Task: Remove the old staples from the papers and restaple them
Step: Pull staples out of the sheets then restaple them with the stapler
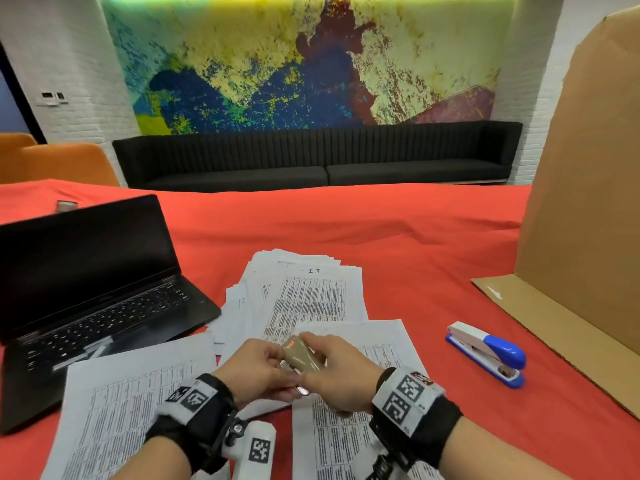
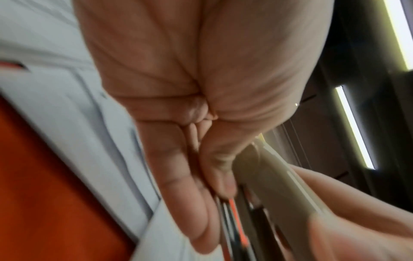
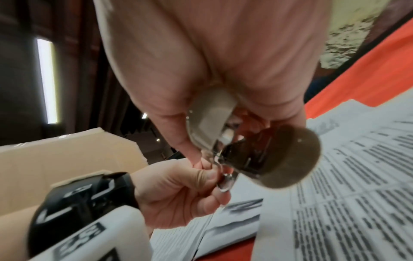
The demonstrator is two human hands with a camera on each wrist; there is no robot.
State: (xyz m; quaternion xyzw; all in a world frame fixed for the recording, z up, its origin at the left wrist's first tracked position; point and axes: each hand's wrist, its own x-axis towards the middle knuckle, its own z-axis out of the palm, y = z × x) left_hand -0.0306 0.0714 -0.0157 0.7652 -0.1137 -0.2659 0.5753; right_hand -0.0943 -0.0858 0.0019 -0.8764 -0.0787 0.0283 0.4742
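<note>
Both hands hold an olive-grey staple remover (image 1: 303, 356) a little above the printed papers (image 1: 311, 296). My right hand (image 1: 330, 355) grips its handles from the right. In the right wrist view the staple remover (image 3: 288, 159) shows one grey and one dark round handle. My left hand (image 1: 273, 367) pinches its metal claw end (image 3: 225, 178) between thumb and finger. I cannot make out a staple in the claws. A blue and white stapler (image 1: 488, 353) lies on the red cloth to the right, apart from both hands. The left wrist view is blurred, with my fingers (image 2: 190, 194) beside the olive handle (image 2: 279, 185).
An open black laptop (image 1: 86, 289) sits at the left, partly on a sheet (image 1: 131, 393). A tall cardboard panel (image 1: 581, 202) stands at the right with its flap on the cloth. More sheets (image 1: 346, 441) lie under my wrists. The red table (image 1: 398, 230) stretches beyond the papers.
</note>
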